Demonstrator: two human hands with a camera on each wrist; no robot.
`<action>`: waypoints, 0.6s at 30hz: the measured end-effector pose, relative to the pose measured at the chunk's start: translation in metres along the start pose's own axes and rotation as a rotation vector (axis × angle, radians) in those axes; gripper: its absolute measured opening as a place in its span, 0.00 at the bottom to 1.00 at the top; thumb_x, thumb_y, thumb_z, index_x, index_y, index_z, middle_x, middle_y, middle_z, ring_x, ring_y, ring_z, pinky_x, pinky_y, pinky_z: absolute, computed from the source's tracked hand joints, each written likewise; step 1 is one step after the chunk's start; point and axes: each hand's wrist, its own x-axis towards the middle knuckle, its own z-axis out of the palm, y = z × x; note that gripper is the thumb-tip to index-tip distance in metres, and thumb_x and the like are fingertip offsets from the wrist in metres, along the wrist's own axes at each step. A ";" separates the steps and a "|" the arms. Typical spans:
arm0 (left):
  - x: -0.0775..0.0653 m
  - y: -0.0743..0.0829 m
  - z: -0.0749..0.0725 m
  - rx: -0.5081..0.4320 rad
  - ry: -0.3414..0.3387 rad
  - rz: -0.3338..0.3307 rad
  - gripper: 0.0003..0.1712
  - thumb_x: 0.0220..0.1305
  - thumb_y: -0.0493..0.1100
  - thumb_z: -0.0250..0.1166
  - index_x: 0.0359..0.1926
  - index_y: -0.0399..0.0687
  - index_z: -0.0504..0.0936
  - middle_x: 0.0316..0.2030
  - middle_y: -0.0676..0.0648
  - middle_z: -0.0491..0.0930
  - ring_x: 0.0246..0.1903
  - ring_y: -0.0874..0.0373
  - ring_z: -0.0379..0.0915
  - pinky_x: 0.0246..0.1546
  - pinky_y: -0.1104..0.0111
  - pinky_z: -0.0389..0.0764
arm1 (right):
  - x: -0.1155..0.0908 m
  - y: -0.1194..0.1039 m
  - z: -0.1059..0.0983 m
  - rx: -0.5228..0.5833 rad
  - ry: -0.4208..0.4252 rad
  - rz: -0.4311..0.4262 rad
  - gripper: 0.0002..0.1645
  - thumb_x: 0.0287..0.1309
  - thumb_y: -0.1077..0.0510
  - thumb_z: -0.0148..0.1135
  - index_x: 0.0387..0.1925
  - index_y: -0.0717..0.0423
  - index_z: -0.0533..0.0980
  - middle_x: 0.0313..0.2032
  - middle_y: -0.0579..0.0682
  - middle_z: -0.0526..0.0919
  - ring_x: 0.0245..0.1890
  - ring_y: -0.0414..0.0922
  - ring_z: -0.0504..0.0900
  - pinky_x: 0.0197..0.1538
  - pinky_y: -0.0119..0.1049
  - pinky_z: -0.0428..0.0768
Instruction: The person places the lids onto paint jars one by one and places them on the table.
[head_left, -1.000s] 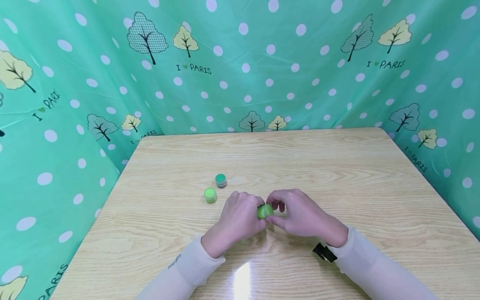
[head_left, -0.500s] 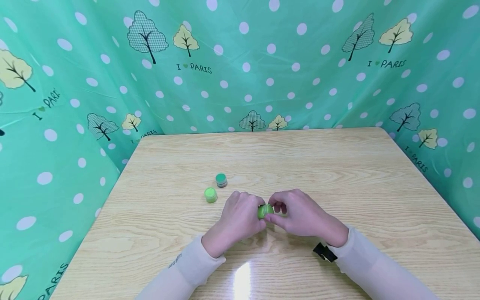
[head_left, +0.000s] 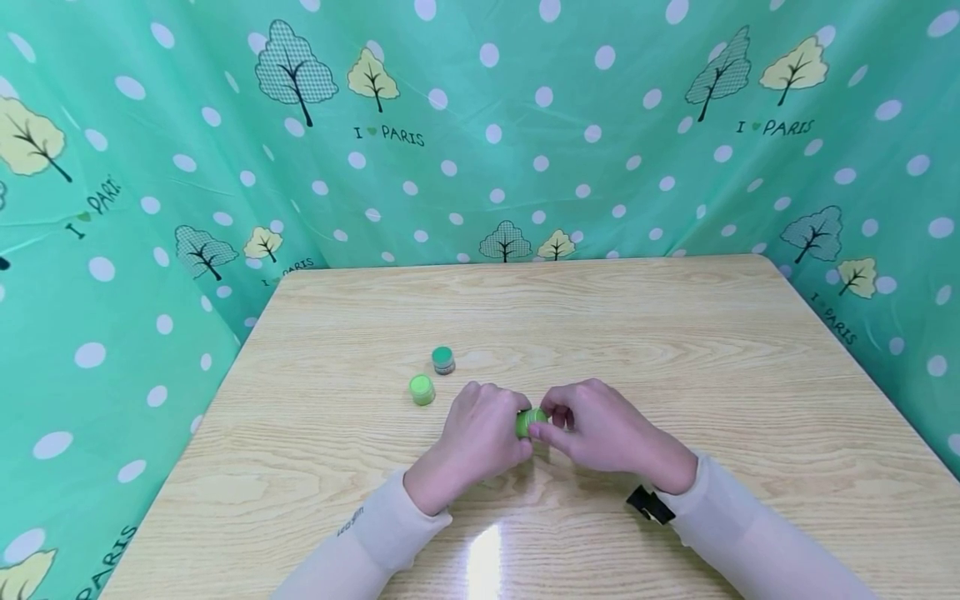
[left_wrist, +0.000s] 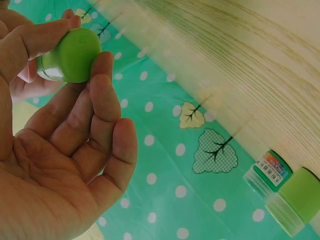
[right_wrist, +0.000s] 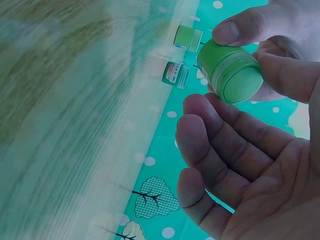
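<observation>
A small light green paint jar [head_left: 522,425] lies sideways between the two hands, a little above the table. My left hand [head_left: 482,433] grips its solid green body, thumb on one side and fingers on the other, as the left wrist view shows. My right hand [head_left: 603,427] pinches the jar's translucent lid [right_wrist: 242,85] between thumb and forefinger; its other fingers are loosely bent. The lid is on the jar. Up and left of the hands, a second light green paint jar [head_left: 422,390] and a dark green paint jar [head_left: 443,360] stand upright with lids on.
Pale wood-grain table [head_left: 645,333] under the hands. A green dotted curtain [head_left: 525,150] with printed trees hangs behind it and along both sides. A black clip [head_left: 649,505] sits at the right sleeve's cuff.
My right thumb and forefinger have shifted slightly round the lid, the thumb up and left, the forefinger right. My left hand and the standing jars stay put.
</observation>
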 end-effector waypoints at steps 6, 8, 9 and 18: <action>0.000 0.001 -0.001 0.013 -0.003 -0.005 0.22 0.42 0.41 0.77 0.14 0.58 0.68 0.10 0.62 0.56 0.14 0.66 0.51 0.26 0.69 0.63 | 0.000 0.000 0.000 0.001 -0.005 0.018 0.13 0.66 0.46 0.67 0.28 0.44 0.81 0.19 0.34 0.76 0.16 0.31 0.69 0.21 0.30 0.72; 0.000 0.001 0.000 0.015 -0.002 -0.003 0.22 0.42 0.41 0.77 0.14 0.58 0.69 0.10 0.62 0.57 0.14 0.66 0.51 0.26 0.69 0.64 | 0.000 0.000 0.000 -0.004 -0.006 0.024 0.14 0.67 0.45 0.66 0.26 0.44 0.80 0.19 0.33 0.76 0.16 0.31 0.69 0.21 0.30 0.71; 0.000 0.001 0.000 0.015 -0.002 -0.003 0.22 0.42 0.41 0.77 0.14 0.58 0.69 0.10 0.62 0.57 0.14 0.66 0.51 0.25 0.69 0.63 | 0.000 0.000 0.000 -0.007 -0.006 0.027 0.14 0.67 0.45 0.66 0.26 0.43 0.80 0.19 0.33 0.75 0.16 0.31 0.69 0.21 0.30 0.71; 0.000 0.001 -0.001 0.007 -0.006 -0.008 0.20 0.42 0.41 0.77 0.15 0.58 0.71 0.10 0.62 0.60 0.13 0.67 0.53 0.24 0.70 0.63 | -0.001 0.000 0.001 -0.016 -0.011 0.041 0.19 0.71 0.42 0.61 0.24 0.44 0.81 0.16 0.33 0.73 0.15 0.31 0.68 0.22 0.30 0.71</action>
